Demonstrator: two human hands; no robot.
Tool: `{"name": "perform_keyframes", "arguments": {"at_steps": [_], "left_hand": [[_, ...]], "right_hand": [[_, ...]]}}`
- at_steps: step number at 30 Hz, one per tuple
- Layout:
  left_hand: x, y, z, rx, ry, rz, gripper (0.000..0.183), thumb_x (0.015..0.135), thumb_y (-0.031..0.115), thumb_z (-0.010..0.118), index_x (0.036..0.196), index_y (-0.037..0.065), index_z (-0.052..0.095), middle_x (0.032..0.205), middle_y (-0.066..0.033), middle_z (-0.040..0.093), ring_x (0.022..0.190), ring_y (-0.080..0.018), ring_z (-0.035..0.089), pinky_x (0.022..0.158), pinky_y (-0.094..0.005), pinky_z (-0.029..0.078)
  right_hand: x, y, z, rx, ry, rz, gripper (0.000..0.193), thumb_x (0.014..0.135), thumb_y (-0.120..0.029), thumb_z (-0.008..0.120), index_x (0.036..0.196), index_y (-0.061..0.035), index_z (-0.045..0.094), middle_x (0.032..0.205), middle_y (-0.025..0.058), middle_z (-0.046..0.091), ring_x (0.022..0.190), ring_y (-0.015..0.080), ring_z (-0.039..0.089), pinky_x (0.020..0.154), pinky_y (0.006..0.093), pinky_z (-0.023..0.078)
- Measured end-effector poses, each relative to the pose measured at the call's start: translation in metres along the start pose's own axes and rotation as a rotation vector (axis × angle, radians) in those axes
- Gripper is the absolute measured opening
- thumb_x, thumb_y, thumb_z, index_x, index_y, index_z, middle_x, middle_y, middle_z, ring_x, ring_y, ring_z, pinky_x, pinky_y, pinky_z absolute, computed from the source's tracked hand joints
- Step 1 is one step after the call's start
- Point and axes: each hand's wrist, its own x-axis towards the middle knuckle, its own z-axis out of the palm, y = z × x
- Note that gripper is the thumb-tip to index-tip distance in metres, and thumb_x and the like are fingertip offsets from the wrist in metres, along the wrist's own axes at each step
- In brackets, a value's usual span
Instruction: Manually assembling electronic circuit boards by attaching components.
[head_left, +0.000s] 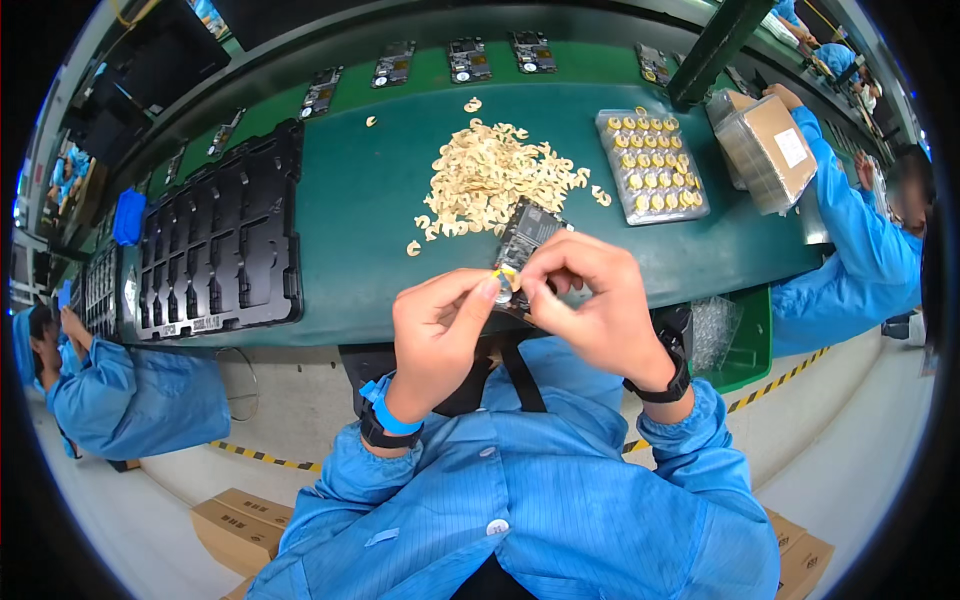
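My left hand [437, 322] and my right hand [590, 300] meet in front of my chest over a small dark circuit board [527, 232]. Both pinch the board's near end, where a small yellow and silver part [506, 284] sits between my fingertips. The board's far end sticks up above my fingers. Just beyond it, on the green bench [360, 210], lies a heap of several small pale curved pieces [492, 175]. A clear tray of yellow round parts [652, 165] lies to the right of the heap.
A black moulded tray [222, 240] with empty pockets lies at the left. Several circuit boards [468, 60] ride along the far belt. Wrapped boxes [768, 150] stand at the right. Co-workers in blue coats sit at left [110, 385] and right [860, 240]. Cardboard boxes [240, 525] sit on the floor.
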Motion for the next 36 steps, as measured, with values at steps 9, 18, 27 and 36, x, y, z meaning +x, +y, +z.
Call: {"name": "perform_keyframes", "arguments": {"at_steps": [9,18,27,36], "left_hand": [[0.001,-0.007,-0.003,0.014,0.188,-0.045,0.02,0.103,0.009,0.066,0.102,-0.009,0.073,0.091,-0.0051,0.072,0.079,-0.0081,0.063,0.072,-0.0235,0.05],[0.013,-0.011,-0.003,-0.015,0.046,-0.073,0.019,0.105,0.007,0.065,0.106,-0.01,0.073,0.096,-0.0087,0.074,0.088,-0.0132,0.069,0.082,-0.0306,0.061],[0.009,-0.017,0.012,-0.051,0.08,-0.058,0.016,0.102,0.002,0.066,0.11,-0.009,0.073,0.1,-0.0096,0.076,0.09,-0.0127,0.071,0.081,-0.0273,0.059],[0.007,-0.005,0.001,-0.318,-0.022,-0.153,0.021,0.105,0.009,0.065,0.11,-0.01,0.073,0.1,-0.0098,0.075,0.093,-0.014,0.07,0.083,-0.0322,0.063]], "right_hand": [[0.029,0.076,-0.02,-0.497,0.369,0.084,0.013,0.098,-0.009,0.064,0.097,0.0027,0.07,0.092,0.0239,0.07,0.085,0.0437,0.066,0.076,0.0472,0.053],[0.012,0.017,-0.002,-0.084,0.089,-0.216,0.008,0.093,-0.007,0.069,0.099,-0.0008,0.071,0.095,0.0138,0.067,0.092,0.0346,0.065,0.081,0.0423,0.052],[0.004,0.008,-0.007,-0.052,-0.009,-0.044,0.018,0.091,-0.005,0.076,0.109,0.0003,0.074,0.09,0.0113,0.07,0.077,0.0211,0.068,0.068,0.0326,0.053],[0.011,0.006,-0.008,-0.262,0.06,-0.423,0.025,0.076,0.006,0.077,0.1,-0.0023,0.075,0.097,0.0098,0.073,0.083,0.0283,0.07,0.071,0.0376,0.056]]}}
